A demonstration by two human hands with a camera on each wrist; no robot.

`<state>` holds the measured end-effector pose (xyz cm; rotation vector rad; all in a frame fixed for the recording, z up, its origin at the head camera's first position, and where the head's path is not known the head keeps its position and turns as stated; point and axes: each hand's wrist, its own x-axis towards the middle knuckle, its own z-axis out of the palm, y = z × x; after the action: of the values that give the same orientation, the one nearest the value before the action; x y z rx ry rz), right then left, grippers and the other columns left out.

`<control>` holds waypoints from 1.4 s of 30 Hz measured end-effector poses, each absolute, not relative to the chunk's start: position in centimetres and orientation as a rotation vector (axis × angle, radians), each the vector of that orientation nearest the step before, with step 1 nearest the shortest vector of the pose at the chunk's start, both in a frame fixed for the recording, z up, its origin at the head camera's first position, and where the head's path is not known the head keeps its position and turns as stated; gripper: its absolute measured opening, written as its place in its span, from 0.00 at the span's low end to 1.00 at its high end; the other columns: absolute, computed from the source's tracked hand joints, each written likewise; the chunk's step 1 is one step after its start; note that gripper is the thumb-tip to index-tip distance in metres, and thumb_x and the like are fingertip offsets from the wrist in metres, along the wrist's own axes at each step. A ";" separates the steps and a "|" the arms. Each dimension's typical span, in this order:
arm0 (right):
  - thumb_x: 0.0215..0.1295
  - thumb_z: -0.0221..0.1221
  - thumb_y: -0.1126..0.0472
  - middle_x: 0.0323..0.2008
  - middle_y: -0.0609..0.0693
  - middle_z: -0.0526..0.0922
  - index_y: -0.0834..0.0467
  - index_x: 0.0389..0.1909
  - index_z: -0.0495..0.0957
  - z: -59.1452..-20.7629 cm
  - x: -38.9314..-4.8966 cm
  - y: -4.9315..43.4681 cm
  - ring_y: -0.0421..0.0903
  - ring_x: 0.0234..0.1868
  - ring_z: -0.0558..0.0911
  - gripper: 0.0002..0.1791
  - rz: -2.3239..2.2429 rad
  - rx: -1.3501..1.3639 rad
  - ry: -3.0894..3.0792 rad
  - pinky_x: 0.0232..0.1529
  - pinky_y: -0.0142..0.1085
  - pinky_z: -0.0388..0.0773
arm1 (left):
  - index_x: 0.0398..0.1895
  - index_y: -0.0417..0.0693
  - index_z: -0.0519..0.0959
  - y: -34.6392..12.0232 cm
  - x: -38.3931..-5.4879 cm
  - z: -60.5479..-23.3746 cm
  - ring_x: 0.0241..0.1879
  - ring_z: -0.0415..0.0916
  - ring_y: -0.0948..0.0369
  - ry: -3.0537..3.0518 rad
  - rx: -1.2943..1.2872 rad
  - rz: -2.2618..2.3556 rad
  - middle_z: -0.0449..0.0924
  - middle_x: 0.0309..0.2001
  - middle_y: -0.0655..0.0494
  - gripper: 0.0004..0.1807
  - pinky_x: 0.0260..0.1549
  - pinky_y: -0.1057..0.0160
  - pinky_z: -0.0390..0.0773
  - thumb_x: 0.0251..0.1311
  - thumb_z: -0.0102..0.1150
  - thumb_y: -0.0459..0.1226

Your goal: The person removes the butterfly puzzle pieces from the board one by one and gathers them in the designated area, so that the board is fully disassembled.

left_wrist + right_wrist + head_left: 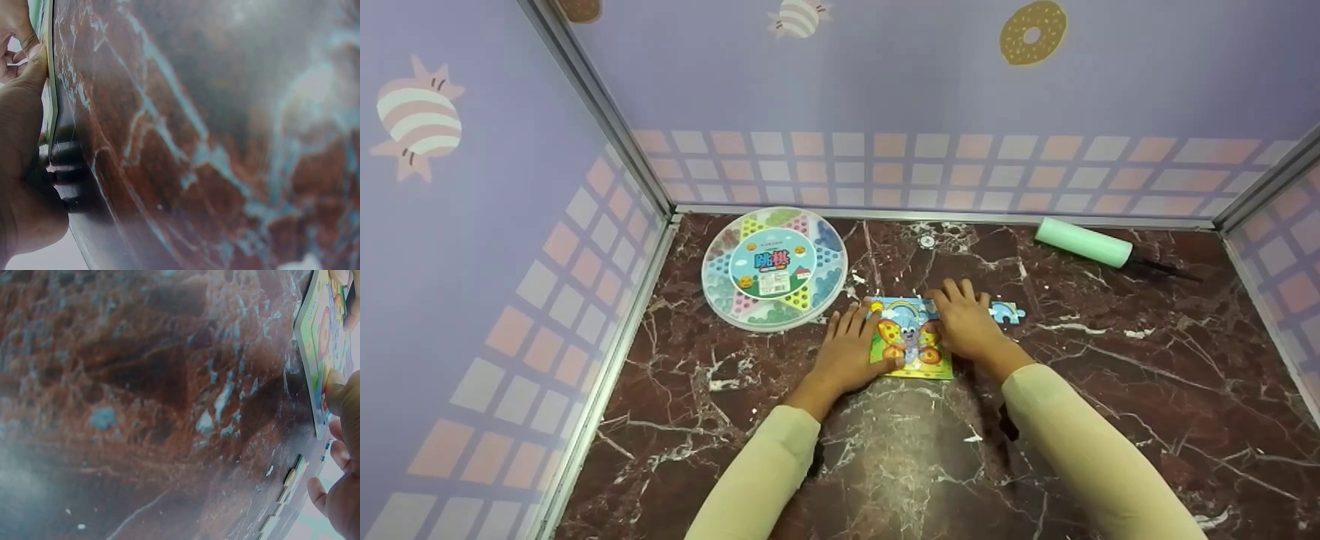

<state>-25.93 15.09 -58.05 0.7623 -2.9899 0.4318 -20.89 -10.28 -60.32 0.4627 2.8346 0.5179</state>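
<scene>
A cartoon butterfly jigsaw puzzle (911, 337) lies flat on the dark marbled table. My left hand (851, 352) rests along its left side, fingers extended past the edge and thumb on the picture. My right hand (969, 322) covers the upper right corner; in the right wrist view its thumb (336, 391) presses on the puzzle's face while the other fingers are spread loosely. Just right of that hand lies a blue jigsaw piece (1006, 312) with a rainbow on it, partly hidden by the fingers. The puzzle's upper right part is also hidden.
A round Chinese checkers box (774, 268) sits at the back left, close to my left fingers. Toward the back right lies a mint-green cylinder (1084, 242) with a dark handle. A small round disc (926, 241) is near the back wall (885, 90).
</scene>
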 end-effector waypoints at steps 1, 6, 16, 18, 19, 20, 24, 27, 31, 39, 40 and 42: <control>0.76 0.69 0.55 0.64 0.63 0.75 0.60 0.70 0.78 -58.0 -26.0 15.1 0.65 0.62 0.70 0.27 0.429 0.761 -2.994 0.55 0.69 0.73 | 0.93 0.54 0.50 -10.3 -21.0 -60.4 0.93 0.37 0.47 2.829 0.460 0.518 0.37 0.93 0.51 0.57 0.91 0.42 0.35 0.72 0.53 0.74; 0.75 0.69 0.57 0.64 0.62 0.75 0.59 0.70 0.79 -58.0 -26.1 15.2 0.65 0.63 0.70 0.27 0.438 0.764 -2.998 0.56 0.68 0.73 | 0.93 0.53 0.50 -10.3 -21.0 -60.3 0.92 0.38 0.47 2.833 0.467 0.524 0.38 0.93 0.50 0.58 0.91 0.42 0.36 0.72 0.53 0.75; 0.74 0.71 0.56 0.61 0.61 0.75 0.60 0.64 0.82 -58.1 -26.1 15.3 0.65 0.61 0.70 0.22 0.452 0.781 -2.973 0.54 0.67 0.71 | 0.92 0.51 0.51 -10.4 -21.0 -60.4 0.92 0.40 0.45 2.832 0.476 0.557 0.40 0.93 0.48 0.59 0.91 0.40 0.36 0.71 0.54 0.74; 0.73 0.72 0.57 0.61 0.60 0.75 0.59 0.62 0.83 -58.1 -26.1 15.2 0.65 0.62 0.69 0.20 0.447 0.786 -2.969 0.54 0.67 0.71 | 0.92 0.51 0.51 -10.3 -21.0 -60.3 0.92 0.40 0.44 2.828 0.475 0.561 0.40 0.93 0.47 0.59 0.91 0.40 0.37 0.72 0.55 0.73; 0.73 0.72 0.58 0.60 0.60 0.75 0.59 0.60 0.83 -58.1 -26.1 15.3 0.65 0.61 0.69 0.20 0.447 0.789 -2.965 0.54 0.67 0.71 | 0.93 0.51 0.51 -10.3 -20.9 -60.3 0.92 0.40 0.44 2.827 0.474 0.564 0.41 0.93 0.47 0.59 0.91 0.40 0.37 0.72 0.56 0.73; 0.72 0.72 0.58 0.60 0.60 0.75 0.59 0.60 0.84 -58.2 -26.2 15.3 0.65 0.61 0.69 0.19 0.449 0.791 -2.964 0.54 0.66 0.71 | 0.92 0.50 0.51 -10.3 -20.9 -60.2 0.92 0.40 0.44 2.830 0.476 0.564 0.41 0.93 0.47 0.58 0.91 0.39 0.38 0.72 0.56 0.73; 0.71 0.73 0.57 0.59 0.59 0.74 0.59 0.59 0.84 -58.3 -26.2 15.3 0.64 0.60 0.70 0.20 0.457 0.793 -2.951 0.53 0.63 0.72 | 0.92 0.50 0.51 -10.3 -20.8 -60.1 0.92 0.41 0.44 2.837 0.476 0.551 0.41 0.93 0.47 0.58 0.91 0.39 0.38 0.72 0.56 0.72; 0.71 0.73 0.56 0.59 0.59 0.73 0.59 0.59 0.83 -58.3 -26.2 15.3 0.64 0.60 0.70 0.20 0.472 0.788 -2.956 0.51 0.61 0.72 | 0.93 0.51 0.51 -10.2 -20.9 -60.1 0.92 0.40 0.44 2.833 0.469 0.534 0.40 0.93 0.47 0.58 0.91 0.40 0.37 0.72 0.55 0.73; 0.72 0.72 0.57 0.58 0.60 0.75 0.59 0.60 0.82 -58.3 -26.1 15.3 0.63 0.61 0.72 0.20 0.473 0.796 -2.967 0.51 0.60 0.72 | 0.93 0.50 0.50 -10.2 -20.9 -60.0 0.92 0.40 0.44 2.830 0.465 0.524 0.40 0.93 0.47 0.58 0.91 0.40 0.37 0.72 0.55 0.73; 0.76 0.70 0.57 0.59 0.63 0.76 0.61 0.62 0.82 -58.0 -26.2 15.4 0.65 0.62 0.76 0.20 0.485 0.851 -2.972 0.58 0.66 0.76 | 0.92 0.50 0.51 -10.3 -20.9 -60.0 0.92 0.41 0.44 2.836 0.476 0.523 0.41 0.93 0.46 0.58 0.91 0.39 0.38 0.72 0.56 0.72; 0.76 0.70 0.57 0.59 0.63 0.76 0.62 0.62 0.82 -58.0 -26.2 15.4 0.66 0.62 0.76 0.20 0.498 0.861 -2.969 0.58 0.67 0.77 | 0.93 0.50 0.50 -10.2 -20.9 -60.0 0.92 0.40 0.45 2.833 0.473 0.516 0.40 0.93 0.47 0.58 0.91 0.40 0.37 0.72 0.56 0.72; 0.76 0.70 0.57 0.58 0.63 0.75 0.63 0.62 0.82 -58.0 -26.2 15.5 0.66 0.60 0.77 0.20 0.526 0.885 -2.948 0.57 0.67 0.78 | 0.93 0.51 0.50 -10.2 -20.9 -59.9 0.92 0.40 0.45 2.833 0.470 0.504 0.40 0.93 0.47 0.58 0.91 0.41 0.37 0.72 0.56 0.73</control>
<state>-26.21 15.51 -58.02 0.8847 -2.9481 0.5260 -20.89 -10.19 -59.95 0.4698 2.8334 0.5044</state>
